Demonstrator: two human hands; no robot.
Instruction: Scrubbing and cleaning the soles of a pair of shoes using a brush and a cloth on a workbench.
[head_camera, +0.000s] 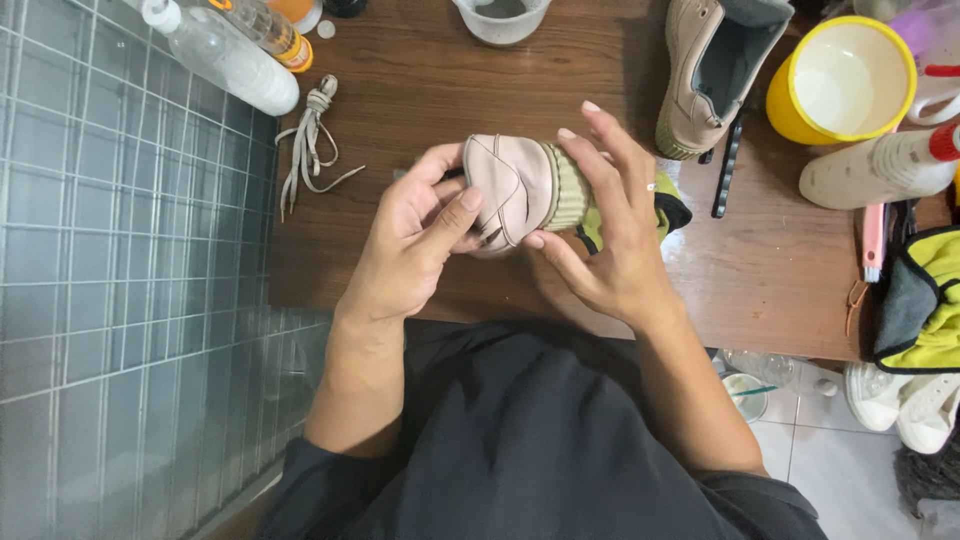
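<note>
Two hands, the left hand (415, 235) and right hand (610, 225), are clamped on a beige shoe (515, 190) above the table (440, 90) near its front edge.

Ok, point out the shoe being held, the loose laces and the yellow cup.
beige shoe (510, 190), head view, on its heel panel.
bundled shoelaces (312, 135), head view, on the strands below the knot.
yellow cup (785, 110), head view, on its outer left wall.

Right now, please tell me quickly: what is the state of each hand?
Left hand: closed on the beige shoe, thumb pressing its side.
Right hand: fingers spread, holding the same shoe from the other side.
</note>
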